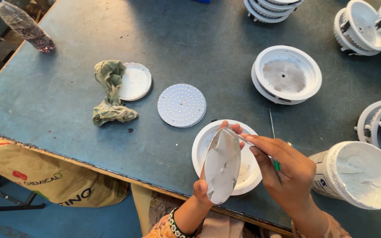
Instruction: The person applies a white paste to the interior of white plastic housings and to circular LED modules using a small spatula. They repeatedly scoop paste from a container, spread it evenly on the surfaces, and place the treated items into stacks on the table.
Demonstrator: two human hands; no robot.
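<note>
**Round plate held on edge above a white lamp housing**

Head view: left hand raised at the near edge of the counter, fingers pinching a round grey-white disc between thumb at the bottom rim and fingertips at the top rim, disc tilted nearly on edge. Right hand just beside it, fingers pressed together around a thin tool with a green handle, tip touching the disc's upper rim. Directly beneath both hands, lying on the counter, a white round lamp housing, open side up. To the right, touching distance from the right hand, an open white tub of white paste.

Farther back on the counter: a round LED board dotted with small emitters, lying flat; left of it a white round cover partly under a crumpled green rag; another housing with a grey-smeared floor; stacks of more housings along the right and far edges. A plastic bottle lying at the far left corner. A printed sack below the counter's near edge
</note>
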